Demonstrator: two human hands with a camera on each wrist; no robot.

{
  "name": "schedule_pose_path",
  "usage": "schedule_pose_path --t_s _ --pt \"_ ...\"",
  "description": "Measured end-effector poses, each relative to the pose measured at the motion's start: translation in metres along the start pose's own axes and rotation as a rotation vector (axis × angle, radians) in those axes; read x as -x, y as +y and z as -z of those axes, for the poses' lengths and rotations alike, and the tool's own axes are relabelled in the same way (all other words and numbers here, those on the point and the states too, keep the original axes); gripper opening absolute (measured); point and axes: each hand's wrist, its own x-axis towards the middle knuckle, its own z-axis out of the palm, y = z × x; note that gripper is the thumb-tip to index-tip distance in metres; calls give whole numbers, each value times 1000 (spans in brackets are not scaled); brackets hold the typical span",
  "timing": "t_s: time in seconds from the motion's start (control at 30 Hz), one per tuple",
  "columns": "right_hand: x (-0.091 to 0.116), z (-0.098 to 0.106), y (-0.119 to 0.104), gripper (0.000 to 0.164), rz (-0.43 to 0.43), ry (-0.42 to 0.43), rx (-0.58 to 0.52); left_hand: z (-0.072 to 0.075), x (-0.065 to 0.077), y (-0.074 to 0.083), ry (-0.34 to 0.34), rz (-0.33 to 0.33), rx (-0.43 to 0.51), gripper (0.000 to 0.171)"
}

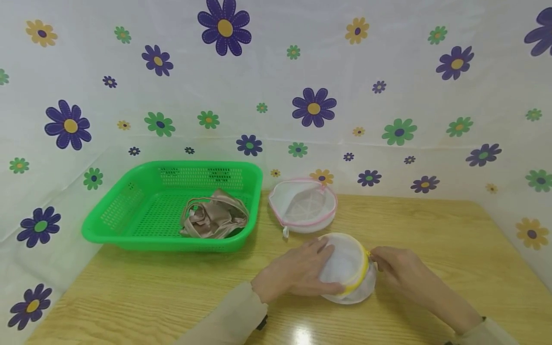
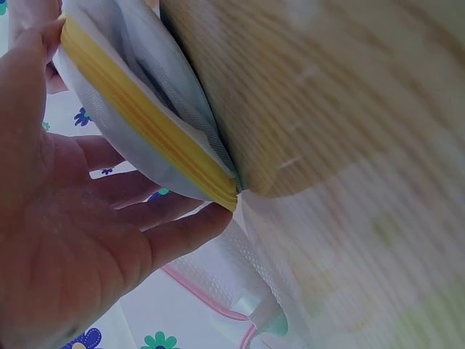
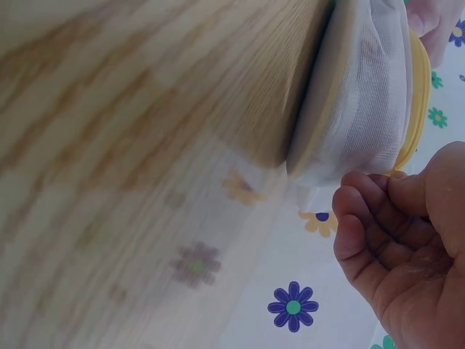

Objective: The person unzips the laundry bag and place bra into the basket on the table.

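Observation:
A round white mesh laundry bag (image 1: 342,261) with a yellow zipper (image 2: 138,102) stands on the table, its top tilted. My left hand (image 1: 302,270) grips it from the left, thumb at the near edge and fingers spread over the far side. At the bag's right edge, my right hand (image 1: 398,268) pinches the zipper's small pull between thumb and forefinger; the pull is mostly hidden by the fingertips. Along the right wrist view's upper side, the bag's mesh wall (image 3: 360,94) shows between its base rim and the zipper. What lies inside the bag cannot be made out.
A second mesh bag (image 1: 310,220) with pink trim lies behind, its zipper partly undone. To the left sits a green plastic basket (image 1: 101,227) holding a crumpled satiny brown cloth (image 1: 215,215). Flower-print sheeting (image 1: 276,76) hangs around the wooden table (image 1: 181,287).

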Motion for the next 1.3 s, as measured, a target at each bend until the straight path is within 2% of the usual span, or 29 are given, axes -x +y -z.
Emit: schedule_pose_path --t_s 0.5,0.87,1.3 --pt "2 0 2 26 38 32 17 -1 -1 4 24 15 -39 95" --pt "3 3 2 26 -2 3 -3 -2 -1 10 54 23 -62 93" --pt "3 2 3 27 41 24 17 -2 -3 11 43 34 -65 94"
